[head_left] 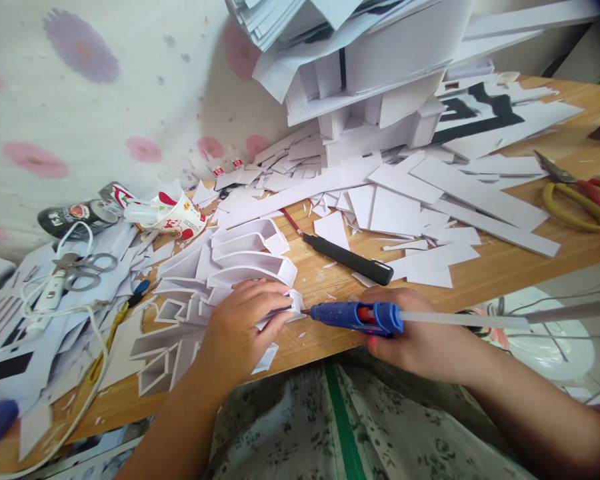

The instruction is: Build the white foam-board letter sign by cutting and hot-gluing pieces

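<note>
My right hand (pixel 410 333) is wrapped round a blue hot glue gun (pixel 353 317), with a long glue stick (pixel 463 320) running out of its back. The gun's nozzle points left and meets the end of a small white foam board piece (pixel 296 303). My left hand (pixel 247 327) pinches that piece between thumb and fingers at the table's front edge. Part of the piece is hidden under the fingers. Just behind and left of this hand stand several white curved and box-shaped board pieces (pixel 253 267).
A black-handled cutter (pixel 347 259) lies among white board scraps (pixel 395 210). Yellow and red-handled scissors (pixel 575 207) rest at the right. Further left are metal scissors (pixel 85 267), a white cable (pixel 93 327), a paper cup (pixel 180 217) and a black can (pixel 77 217). A large white board structure (pixel 380 80) stands behind.
</note>
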A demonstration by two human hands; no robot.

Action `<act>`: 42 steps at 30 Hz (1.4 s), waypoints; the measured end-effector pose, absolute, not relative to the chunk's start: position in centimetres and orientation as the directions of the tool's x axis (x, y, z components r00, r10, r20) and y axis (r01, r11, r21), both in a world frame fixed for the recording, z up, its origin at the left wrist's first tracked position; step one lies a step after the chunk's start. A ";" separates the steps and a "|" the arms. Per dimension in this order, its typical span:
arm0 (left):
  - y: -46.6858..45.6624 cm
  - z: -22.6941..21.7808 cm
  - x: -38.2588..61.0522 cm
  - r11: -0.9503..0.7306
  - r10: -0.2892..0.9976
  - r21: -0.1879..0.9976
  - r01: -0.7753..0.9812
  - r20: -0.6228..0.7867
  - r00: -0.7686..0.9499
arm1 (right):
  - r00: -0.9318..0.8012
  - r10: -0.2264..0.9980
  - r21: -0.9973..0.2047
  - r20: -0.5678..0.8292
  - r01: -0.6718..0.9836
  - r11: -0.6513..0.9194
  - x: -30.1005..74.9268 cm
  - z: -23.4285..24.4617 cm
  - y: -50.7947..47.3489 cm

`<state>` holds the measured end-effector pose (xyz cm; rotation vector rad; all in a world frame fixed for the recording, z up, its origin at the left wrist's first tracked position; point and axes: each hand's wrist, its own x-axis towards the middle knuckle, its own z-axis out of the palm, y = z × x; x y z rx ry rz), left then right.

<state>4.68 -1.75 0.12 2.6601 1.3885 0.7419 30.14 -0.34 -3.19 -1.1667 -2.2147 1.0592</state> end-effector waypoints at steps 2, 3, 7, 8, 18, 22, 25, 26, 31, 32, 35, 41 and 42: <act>-1.8 0.2 4.7 -0.594 0.787 0.259 0.762 0.384 0.483 | -0.588 0.809 -0.760 -0.014 0.532 0.373 30.0 -2.9 -0.3; -1.7 0.1 4.7 -0.594 0.787 0.262 0.761 0.383 0.483 | -0.597 0.802 -0.758 -0.020 0.532 0.377 30.0 -2.8 -0.3; -1.7 0.0 4.6 -0.604 0.778 0.267 0.751 0.402 0.483 | -0.576 0.817 -0.817 0.018 0.463 0.344 30.3 -2.9 -0.5; -1.7 -0.1 4.6 -0.607 0.775 0.268 0.748 0.408 0.483 | -0.564 0.825 -0.837 0.024 0.440 0.326 30.4 -2.9 -0.7; -1.6 -0.4 4.6 -0.585 0.796 0.326 0.743 0.405 0.449 | -0.504 0.861 -0.800 0.071 0.487 0.351 29.3 -3.4 -3.9; -1.6 -0.6 4.6 -0.586 0.796 0.364 0.724 0.428 0.429 | -0.516 0.853 -0.714 0.081 0.567 0.411 28.6 -3.6 -5.4; -1.7 -0.7 4.6 -0.576 0.801 0.379 0.724 0.436 0.410 | -0.544 0.838 -0.653 0.036 0.622 0.432 28.0 -3.4 -6.2; -1.7 -0.7 4.6 -0.571 0.805 0.383 0.726 0.434 0.404 | -0.555 0.832 -0.632 0.015 0.639 0.438 27.7 -3.3 -6.5; -1.7 -0.8 4.6 -0.555 0.818 0.398 0.731 0.421 0.392 | -0.573 0.818 -0.505 -0.054 0.722 0.472 26.5 -3.5 -7.4; -1.6 -0.8 4.6 -0.554 0.819 0.397 0.732 0.419 0.392 | -0.568 0.821 -0.486 -0.060 0.735 0.473 26.3 -3.6 -7.5; -1.6 -0.7 4.7 -0.553 0.819 0.395 0.733 0.416 0.394 | -0.549 0.832 -0.471 -0.075 0.755 0.455 26.0 -4.0 -7.9; -1.8 -0.6 4.7 -0.548 0.823 0.397 0.736 0.411 0.392 | -0.496 0.865 -0.467 -0.072 0.783 0.410 26.1 -3.6 -8.6; -1.9 -0.5 4.7 -0.546 0.825 0.399 0.737 0.409 0.390 | -0.486 0.872 -0.460 -0.059 0.788 0.408 26.0 -3.3 -8.6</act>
